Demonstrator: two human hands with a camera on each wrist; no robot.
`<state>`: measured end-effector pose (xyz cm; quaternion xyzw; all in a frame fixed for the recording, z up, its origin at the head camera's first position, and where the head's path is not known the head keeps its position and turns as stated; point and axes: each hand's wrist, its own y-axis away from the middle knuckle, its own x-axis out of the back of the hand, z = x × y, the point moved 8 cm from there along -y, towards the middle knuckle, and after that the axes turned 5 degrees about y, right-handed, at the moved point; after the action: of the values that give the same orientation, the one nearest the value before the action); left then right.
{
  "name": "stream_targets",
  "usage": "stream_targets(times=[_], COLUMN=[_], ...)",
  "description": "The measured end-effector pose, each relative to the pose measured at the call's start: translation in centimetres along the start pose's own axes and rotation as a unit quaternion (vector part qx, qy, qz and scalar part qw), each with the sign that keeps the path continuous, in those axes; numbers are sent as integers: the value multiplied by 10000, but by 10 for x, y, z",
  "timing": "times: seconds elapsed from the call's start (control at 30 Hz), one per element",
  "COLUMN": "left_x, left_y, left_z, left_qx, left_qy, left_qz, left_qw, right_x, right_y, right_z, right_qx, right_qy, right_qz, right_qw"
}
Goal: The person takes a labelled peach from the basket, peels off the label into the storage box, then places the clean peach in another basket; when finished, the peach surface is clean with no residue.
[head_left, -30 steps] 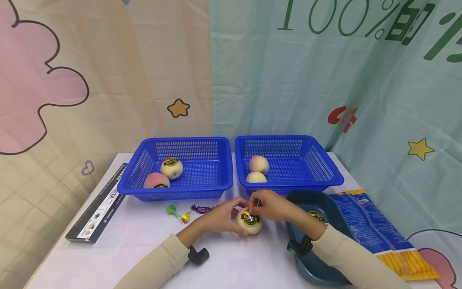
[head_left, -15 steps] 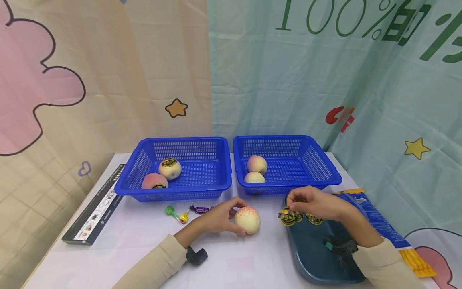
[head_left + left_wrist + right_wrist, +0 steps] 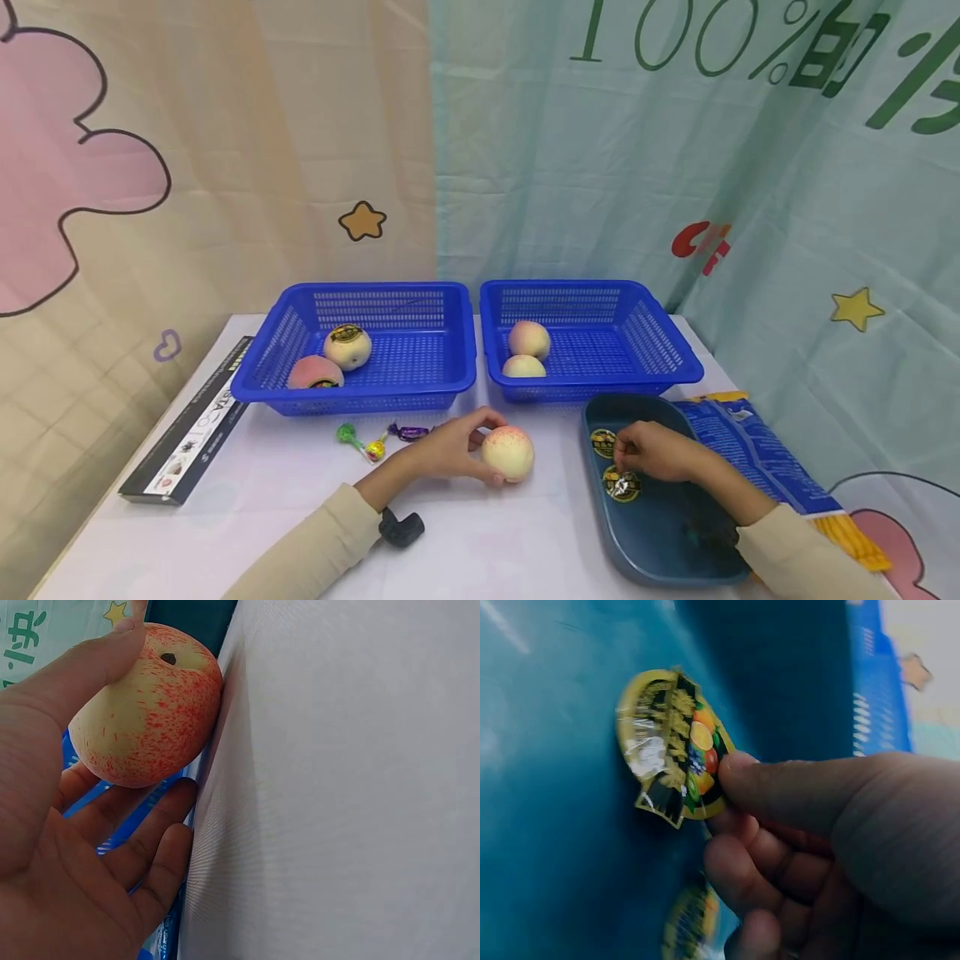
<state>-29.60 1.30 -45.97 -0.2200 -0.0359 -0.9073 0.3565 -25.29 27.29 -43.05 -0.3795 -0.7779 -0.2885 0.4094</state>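
Note:
My left hand holds a pale peach with red speckles, thumb on one side and fingers on the other. In the left wrist view the peach shows a small dark hollow at its stem end. My right hand is over the dark teal basin, pinching a shiny black-and-gold fruit sticker between thumb and fingers. Another such sticker lies in the basin near its left side. The right hand covers part of the basin floor.
Behind stand two blue baskets: the left basket has two stickered peaches, the right basket two plain ones. Lollipops and a purple-wrapped candy lie left of centre. A black box is far left, a blue packet far right.
My right hand has peeled the sticker off the peach, carried it right and lowered it into the basin. The left hand keeps hold of the peach, which now shows its bare speckled side.

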Motion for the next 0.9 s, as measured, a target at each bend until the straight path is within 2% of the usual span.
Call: stream_targets(times=[0.13, 0.27, 0.4, 0.67, 0.77, 0.9], left_x=[-2, 0, 1, 1, 1, 0], left_y=[0, 0, 0, 0, 0, 0], left_z=[1, 0, 0, 0, 1, 3], left_qx=[-40, 19, 50, -37, -113, -157], left_qy=[-41, -163, -146, -199, -295, -335], left_qz=[-45, 0, 23, -7, -30, -25], left_qw=[10000, 9999, 9999, 9998, 9995, 9993], right_x=[-9, -8, -7, -4, -5, -5], right_y=[-5, -9, -12, -12, -11, -9], right_z=[2, 5, 6, 7, 8, 8], right_qx=[-107, -179, -346, -1193, -1316, -1238], right_qy=[306, 620, 737, 1333, 1311, 1241], right_qz=[176, 465, 539, 724, 695, 739], right_qw=[9993, 9968, 9952, 9812, 9801, 9817])
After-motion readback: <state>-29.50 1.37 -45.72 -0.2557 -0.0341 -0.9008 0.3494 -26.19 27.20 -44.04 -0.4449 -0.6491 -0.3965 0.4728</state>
